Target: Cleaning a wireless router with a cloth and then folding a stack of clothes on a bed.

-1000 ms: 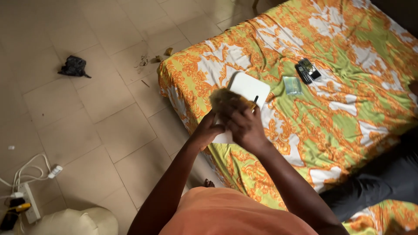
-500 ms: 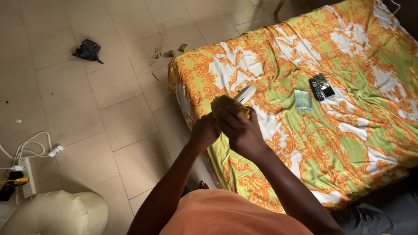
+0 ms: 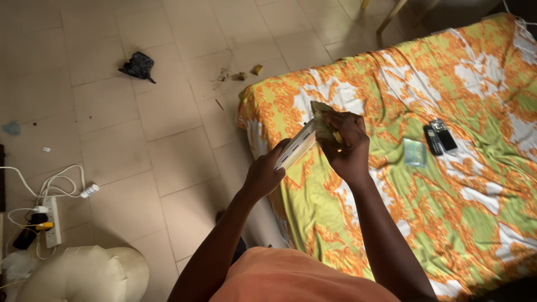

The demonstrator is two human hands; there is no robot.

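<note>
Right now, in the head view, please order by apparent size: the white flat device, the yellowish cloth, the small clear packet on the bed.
1. white flat device, seen edge-on
2. yellowish cloth, partly hidden by the right hand
3. small clear packet; it lies farther away, so cloth versus packet is unsure.

Both bare arms reach forward and meet in front of the chest, the left hand (image 3: 263, 174) lower with its fingers curled in a firm grip, the right hand (image 3: 347, 146) just above and beside it, wrist bent, fingers clenched shut, knuckles up
</note>
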